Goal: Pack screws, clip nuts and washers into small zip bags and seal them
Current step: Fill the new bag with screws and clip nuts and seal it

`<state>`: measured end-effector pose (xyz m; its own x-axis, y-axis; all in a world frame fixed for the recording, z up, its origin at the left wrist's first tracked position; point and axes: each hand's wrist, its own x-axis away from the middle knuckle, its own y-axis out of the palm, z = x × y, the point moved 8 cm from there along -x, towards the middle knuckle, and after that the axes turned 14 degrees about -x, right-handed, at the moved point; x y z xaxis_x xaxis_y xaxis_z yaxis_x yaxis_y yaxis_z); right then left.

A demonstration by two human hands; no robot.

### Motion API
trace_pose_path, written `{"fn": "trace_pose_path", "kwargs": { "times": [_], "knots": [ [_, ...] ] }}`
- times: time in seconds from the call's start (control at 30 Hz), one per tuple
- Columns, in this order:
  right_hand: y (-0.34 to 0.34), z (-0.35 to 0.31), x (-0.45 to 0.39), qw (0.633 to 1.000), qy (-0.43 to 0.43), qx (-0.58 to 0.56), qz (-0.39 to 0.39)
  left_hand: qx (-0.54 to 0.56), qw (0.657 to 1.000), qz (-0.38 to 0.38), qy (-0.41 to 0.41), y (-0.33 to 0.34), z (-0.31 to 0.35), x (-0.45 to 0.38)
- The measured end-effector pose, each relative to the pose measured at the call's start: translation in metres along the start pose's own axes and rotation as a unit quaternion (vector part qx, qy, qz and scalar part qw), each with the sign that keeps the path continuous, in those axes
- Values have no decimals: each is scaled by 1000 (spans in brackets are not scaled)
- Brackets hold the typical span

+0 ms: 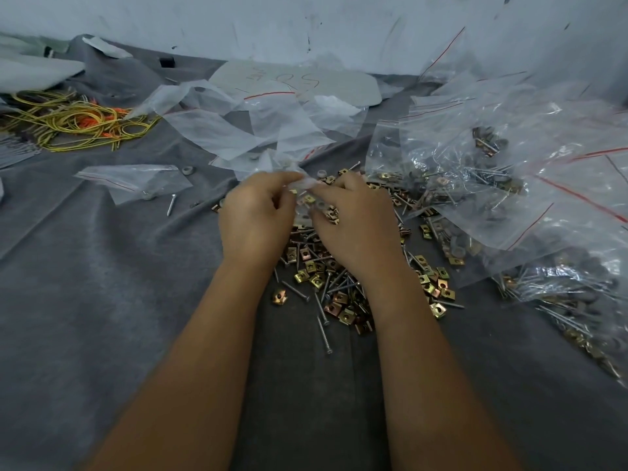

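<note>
A loose heap of brass clip nuts [312, 277] and silver screws [323, 324] lies on grey cloth in the middle. Above it my left hand [255, 215] and my right hand [353, 222] both pinch one small clear zip bag [306, 190] between them; clip nuts and a washer show through its plastic. A grey washer [187, 170] and a single screw [171, 203] lie apart to the left. Empty zip bags [268, 130] are scattered behind the hands.
Filled, red-striped zip bags [509, 185] pile up at the right. Another flat bag [132, 181] lies left of the hands. Yellow and orange wire loops [78, 120] sit far left. A pale wall [306, 25] closes the back. Grey cloth [102, 300] spreads front left.
</note>
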<state>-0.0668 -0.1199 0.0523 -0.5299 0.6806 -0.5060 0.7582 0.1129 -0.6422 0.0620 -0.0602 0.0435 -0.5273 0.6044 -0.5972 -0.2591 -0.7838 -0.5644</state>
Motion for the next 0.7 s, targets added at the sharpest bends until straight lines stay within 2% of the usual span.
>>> {"fn": "trace_pose_path", "kwargs": {
  "times": [0.07,0.17,0.23,0.3,0.37,0.43,0.5,0.7],
  "knots": [
    [-10,-4,0,996,-9,-71,49,-21,997,41,-63,-14,-13,-3],
    [-22,7,0,985,48,-134,98,-25,990,77,-119,-27,-27,-4],
    [-20,21,2,986,102,-105,73,-37,991,57,-112,-23,-27,-4],
    [-12,33,3,988,147,-51,7,-51,994,-10,-96,-5,-22,-3],
    [-1,37,5,985,159,-2,-65,-53,992,-70,-85,12,-19,-1],
    [9,37,6,981,152,29,-117,-43,991,-100,-84,21,-19,1],
    [15,34,6,982,134,45,-123,-32,989,-109,-91,25,-20,2],
    [12,30,1,991,95,68,-72,-9,986,-111,-122,29,-29,-1]
  ]
}}
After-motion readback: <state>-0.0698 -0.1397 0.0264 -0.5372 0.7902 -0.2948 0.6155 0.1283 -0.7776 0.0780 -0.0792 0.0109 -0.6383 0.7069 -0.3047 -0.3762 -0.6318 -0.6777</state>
